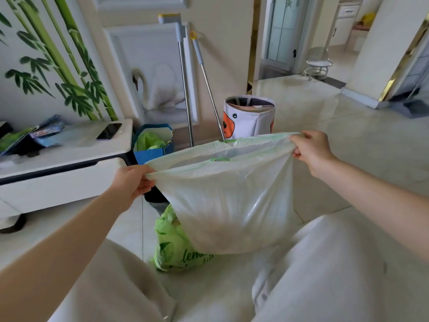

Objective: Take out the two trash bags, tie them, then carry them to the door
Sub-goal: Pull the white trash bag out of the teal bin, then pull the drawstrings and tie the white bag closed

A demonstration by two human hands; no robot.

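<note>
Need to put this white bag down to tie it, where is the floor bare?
Bare tile lies right of the translucent white bag, below the panda-print bin. Crowded left: green printed bag, blue tote, two mop poles.

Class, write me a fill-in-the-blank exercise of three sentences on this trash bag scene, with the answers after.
1. Both hands, left hand and right hand, hold the white trash bag by its ____.
2. The green bag lies on the ____.
3. A phone rests on the white ____.

Answers: rim; floor; cabinet
</note>
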